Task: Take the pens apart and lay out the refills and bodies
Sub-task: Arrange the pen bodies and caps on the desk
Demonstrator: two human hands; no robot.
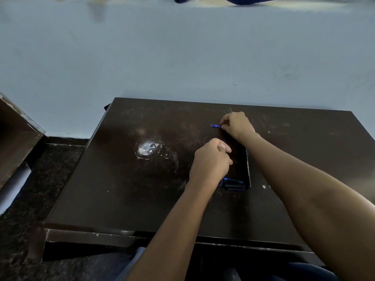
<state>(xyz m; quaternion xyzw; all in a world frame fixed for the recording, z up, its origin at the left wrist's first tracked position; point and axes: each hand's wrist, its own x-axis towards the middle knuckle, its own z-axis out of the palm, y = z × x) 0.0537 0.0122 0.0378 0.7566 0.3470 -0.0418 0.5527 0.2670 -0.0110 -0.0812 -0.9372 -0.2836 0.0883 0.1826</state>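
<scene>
A pale blue-grey painted wall (182, 57) fills the upper half of the head view, and below it your dark brown, scratched wooden table (121, 189) takes up the centre and lower right of the frame. A round whitish scuffed patch (146, 149) marks the tabletop left of centre. At the left edge of the frame a brown wooden piece of furniture (16, 138) slants in, with dark speckled stone floor (30, 220) beneath it.

Your right hand (237, 124) sits in the upper middle-right of the table, fingers curled down and pinching one end of a thin blue pen refill (216, 126). The refill pokes out leftward from your fingertips, lying low to the tabletop; whether it touches the wood cannot be told.

Your left hand (211, 159) is just below and left of the right one, closed in a loose fist with the thumb pressed over the forefinger. It seems to grip something small, but what is inside the fist is hidden, so you cannot tell what it holds.

Between your two forearms, in the centre-right of the frame, lies a cluster of dark pens with blue trim (237, 171), running roughly top to bottom of the picture. One long black pen body with pale lettering (248, 169) lies along the right edge of that cluster. At the lower end of the cluster, short black and blue pen parts (233, 184) lie crosswise on the table. The cluster is dark against dark wood, so the number of pens is unclear.
</scene>
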